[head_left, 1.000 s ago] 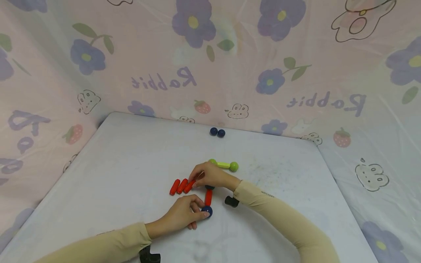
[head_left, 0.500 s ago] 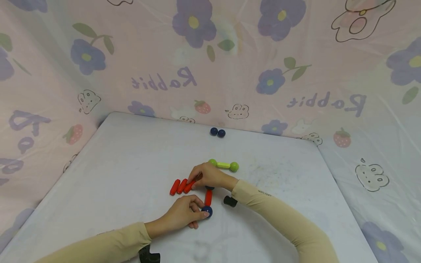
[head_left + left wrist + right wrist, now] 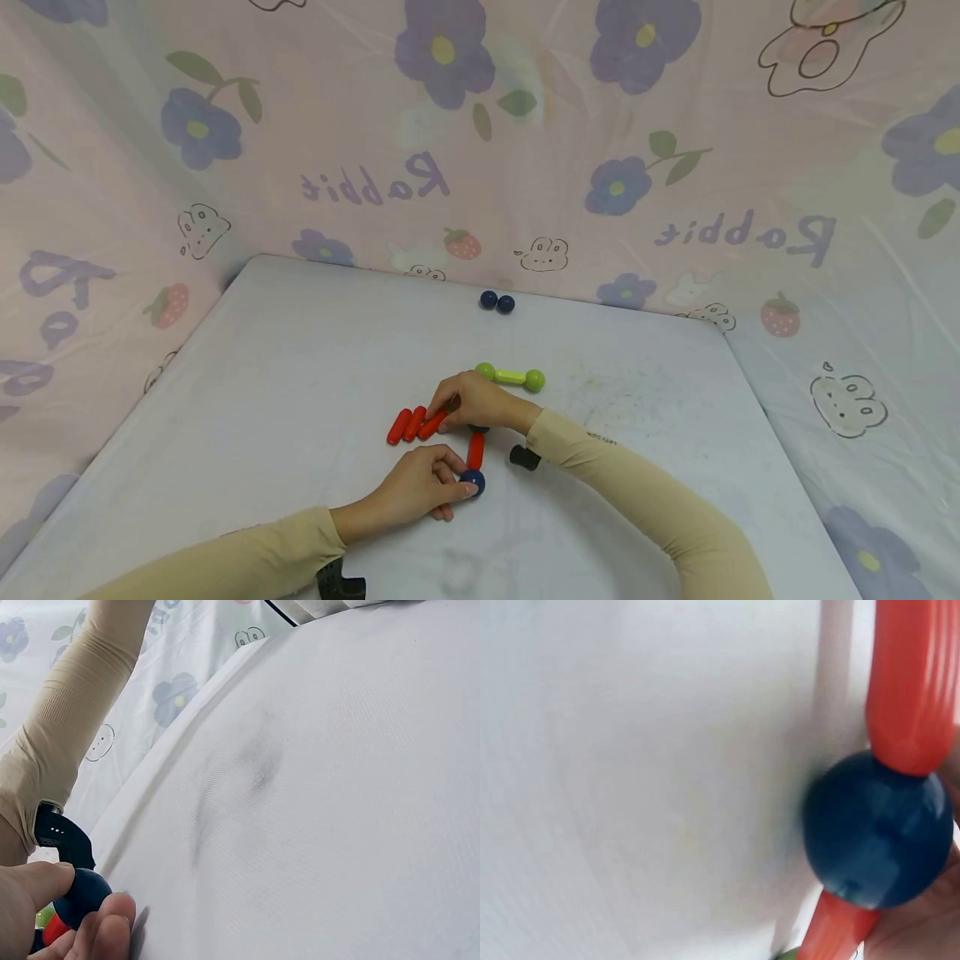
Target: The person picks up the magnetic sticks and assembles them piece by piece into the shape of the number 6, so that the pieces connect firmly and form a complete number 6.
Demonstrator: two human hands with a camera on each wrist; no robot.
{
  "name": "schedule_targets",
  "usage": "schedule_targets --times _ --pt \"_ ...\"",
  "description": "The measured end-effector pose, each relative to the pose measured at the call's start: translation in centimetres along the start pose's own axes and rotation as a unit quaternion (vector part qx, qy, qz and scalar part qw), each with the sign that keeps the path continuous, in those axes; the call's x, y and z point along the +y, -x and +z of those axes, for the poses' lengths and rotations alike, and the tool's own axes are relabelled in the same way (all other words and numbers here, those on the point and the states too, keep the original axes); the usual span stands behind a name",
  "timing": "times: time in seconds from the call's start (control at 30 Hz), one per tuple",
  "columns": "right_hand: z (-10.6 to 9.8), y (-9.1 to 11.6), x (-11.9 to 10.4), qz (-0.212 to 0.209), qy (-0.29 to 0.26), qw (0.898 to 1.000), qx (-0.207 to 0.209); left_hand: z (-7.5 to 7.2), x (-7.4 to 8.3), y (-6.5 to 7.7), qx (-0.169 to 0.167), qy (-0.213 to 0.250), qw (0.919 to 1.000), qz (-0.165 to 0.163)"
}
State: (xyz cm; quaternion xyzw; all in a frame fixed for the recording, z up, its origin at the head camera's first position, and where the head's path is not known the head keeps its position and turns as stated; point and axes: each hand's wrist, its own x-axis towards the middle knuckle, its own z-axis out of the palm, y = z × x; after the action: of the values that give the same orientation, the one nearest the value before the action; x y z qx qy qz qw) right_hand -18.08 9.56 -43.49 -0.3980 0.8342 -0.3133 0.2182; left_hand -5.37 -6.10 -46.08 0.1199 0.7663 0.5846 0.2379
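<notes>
My left hand [image 3: 415, 485] pinches a navy ball [image 3: 474, 477] between thumb and fingers; the left wrist view shows this navy ball [image 3: 82, 896] closely. A red rod [image 3: 476, 451] runs from it to a second navy ball [image 3: 877, 829], mostly hidden under my right hand [image 3: 480, 400] in the head view. Beyond that second ball, a further red rod [image 3: 838, 930] continues in the right wrist view. My right thumb and finger pinch the near-right one of three loose rods, a red rod [image 3: 431, 427]. Beside it lie two more red rods [image 3: 406, 425], side by side.
Just behind my right hand lies a green rod with a green ball [image 3: 534, 380] at each end. Two navy balls [image 3: 497, 302] sit at the back edge of the white table [image 3: 337, 350]. Patterned curtains [image 3: 525, 150] enclose the back and sides.
The red rod at my right fingertips has turned slightly. My right hand has shifted a little to the left, while my left hand stays on its navy ball.
</notes>
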Motion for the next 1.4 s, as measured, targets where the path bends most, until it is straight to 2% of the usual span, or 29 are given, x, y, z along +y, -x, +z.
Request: schedule_targets --times 0.33,0.6,0.97,1.27,1.4 --pt "-0.2 0.1 -0.2 -0.003 0.007 1.000 0.001 0.0 0.0 -0.1 0.002 -0.002 1.0000 0.001" --pt "-1.1 0.5 -0.5 0.007 0.005 1.000 0.009 0.0 -0.1 -0.1 0.004 -0.001 1.0000 0.000" --pt "-2.6 1.9 -0.3 0.008 -0.020 0.998 0.066 0.0 0.0 0.0 0.004 0.007 1.0000 0.000" --pt "-3.5 4.6 0.3 0.043 -0.006 0.990 0.132 0.0 0.1 0.0 0.000 0.011 0.9999 -0.001" --pt "-3.7 6.1 1.0 0.056 -0.017 0.986 0.154 0.0 0.1 0.1 0.000 0.011 0.9999 -0.002"
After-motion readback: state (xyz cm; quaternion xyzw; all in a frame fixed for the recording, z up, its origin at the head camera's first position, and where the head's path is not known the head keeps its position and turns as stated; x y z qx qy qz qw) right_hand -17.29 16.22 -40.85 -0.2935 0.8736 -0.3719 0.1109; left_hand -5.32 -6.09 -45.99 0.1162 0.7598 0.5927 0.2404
